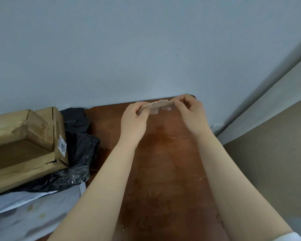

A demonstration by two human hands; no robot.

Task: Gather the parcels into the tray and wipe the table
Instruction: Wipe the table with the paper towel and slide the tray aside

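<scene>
Left hand (135,117): raised above the far end of the table, fingers curled closed, pinching the left end of a small beige cloth.
Right hand (191,108): raised at the same height, fingers and thumb closed on the right end of the same cloth.
Beige cloth (161,106): small crumpled piece stretched between the two hands, held clear of the tabletop near the wall; whether it is fabric or paper cannot be told.
Wooden table (163,162): reddish-brown top, scratched, with pale crumbs and specks near the front edge; far edge meets the wall.
Cardboard parcel (24,141): brown box at the left, taped, with a white printed label (62,145) on its right side face; it rests on top of the black bags.
Black plastic parcels (78,145): dark poly bags just right of and under the box, touching the table's left edge.
White surface (42,206): pale flat item beneath the parcels at lower left; whether it is the tray cannot be told.
Wall (146,49): plain pale blue-grey, behind the table.
</scene>
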